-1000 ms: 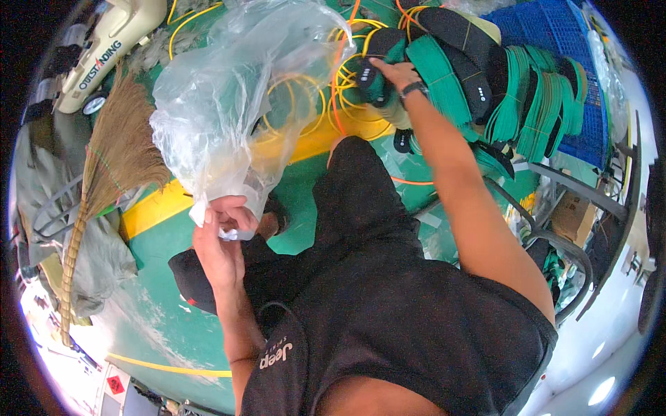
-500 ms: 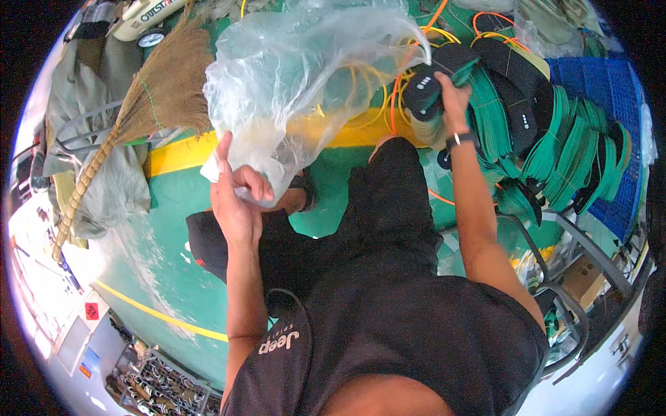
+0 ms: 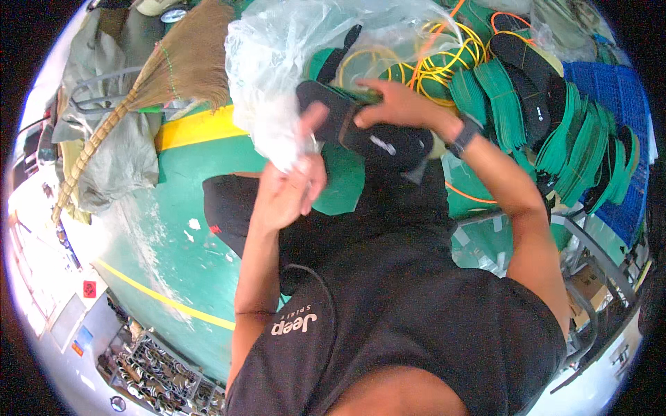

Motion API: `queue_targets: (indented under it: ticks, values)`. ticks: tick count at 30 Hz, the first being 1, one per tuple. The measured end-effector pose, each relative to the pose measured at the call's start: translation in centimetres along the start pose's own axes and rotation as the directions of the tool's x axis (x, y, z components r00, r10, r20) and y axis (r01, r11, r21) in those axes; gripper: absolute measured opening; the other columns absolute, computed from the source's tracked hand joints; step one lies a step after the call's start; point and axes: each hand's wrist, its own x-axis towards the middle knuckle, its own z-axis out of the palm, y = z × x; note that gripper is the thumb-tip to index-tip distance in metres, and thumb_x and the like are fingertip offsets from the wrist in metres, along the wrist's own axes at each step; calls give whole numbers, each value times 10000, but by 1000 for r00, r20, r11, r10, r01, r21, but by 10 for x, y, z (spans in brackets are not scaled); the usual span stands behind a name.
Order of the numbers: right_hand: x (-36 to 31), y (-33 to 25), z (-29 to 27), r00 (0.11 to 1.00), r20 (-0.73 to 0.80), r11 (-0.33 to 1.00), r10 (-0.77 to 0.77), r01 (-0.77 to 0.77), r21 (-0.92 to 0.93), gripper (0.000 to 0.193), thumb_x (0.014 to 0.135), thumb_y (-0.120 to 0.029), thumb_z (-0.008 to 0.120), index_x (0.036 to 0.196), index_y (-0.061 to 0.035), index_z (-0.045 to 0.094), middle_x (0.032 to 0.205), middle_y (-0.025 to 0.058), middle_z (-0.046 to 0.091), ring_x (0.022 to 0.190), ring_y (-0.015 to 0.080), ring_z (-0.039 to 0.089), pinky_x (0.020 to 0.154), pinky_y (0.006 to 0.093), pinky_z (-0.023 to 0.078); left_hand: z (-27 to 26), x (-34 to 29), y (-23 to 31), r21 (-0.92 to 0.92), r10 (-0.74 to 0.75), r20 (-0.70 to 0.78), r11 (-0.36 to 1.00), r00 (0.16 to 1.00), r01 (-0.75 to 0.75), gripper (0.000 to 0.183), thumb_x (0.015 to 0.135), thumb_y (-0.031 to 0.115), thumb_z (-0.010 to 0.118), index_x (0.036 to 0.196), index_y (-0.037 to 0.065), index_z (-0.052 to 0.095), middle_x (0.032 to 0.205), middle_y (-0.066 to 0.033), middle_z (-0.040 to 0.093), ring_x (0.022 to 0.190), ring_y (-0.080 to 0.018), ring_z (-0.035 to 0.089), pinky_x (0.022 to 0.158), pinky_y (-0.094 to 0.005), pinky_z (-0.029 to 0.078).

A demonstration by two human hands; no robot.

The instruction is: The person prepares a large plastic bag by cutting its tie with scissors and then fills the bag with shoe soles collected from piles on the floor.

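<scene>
I am holding the right arm [image 3: 513,191] bent at the elbow, its right hand [image 3: 406,107] grasping a black insole bundle [image 3: 408,143] beside the clear bag [image 3: 267,69]. The left hand [image 3: 291,191] is blurring at the bag's lower end; whether it's gripping, I cannot tell. Yellow hose [image 3: 479,54] is lying beyond; green insole stacks [image 3: 501,100] are crowding the right.

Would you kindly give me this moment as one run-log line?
left hand: at clear plastic bag, grip blurred | right hand: gripping black bundle | picture right: green stacks | picture left: straw broom
</scene>
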Motion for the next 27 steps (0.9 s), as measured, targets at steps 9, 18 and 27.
queue_targets:
  ticks: [9, 18, 27]
  values:
    - [161, -34, -7, 851, -494, 841, -179, 393, 372, 689, 688, -498, 695, 1083, 50, 562, 1076, 219, 600, 994, 314, 587, 859, 382, 459, 3, -19, -5, 408, -253, 174, 898, 952, 164, 303, 876, 146, 545, 1157, 41, 589, 599, -6, 432, 552, -122, 433, 552, -254, 380]
    - [10, 44, -8, 705, -642, 953, -302, 234, -191, 665, 757, -262, 699, 1294, 5, 411, 1314, 208, 423, 1225, 318, 414, 1008, 414, 348, -23, 32, 14, -6, 100, -294, 994, 951, -107, 362, 946, 219, 466, 1160, -69, 511, 499, 22, 402, 358, -44, 307, 368, -192, 221]
    - [-303, 220, -132, -193, -924, 350, -329, -934, 71, 1095, 624, -524, 755, 1316, 150, 237, 1373, 346, 254, 1286, 459, 260, 1073, 506, 224, 0, 92, 9, -61, 64, -170, 995, 983, -76, 282, 944, 136, 446, 1145, -50, 512, 540, 2, 413, 400, -51, 330, 394, -189, 250]
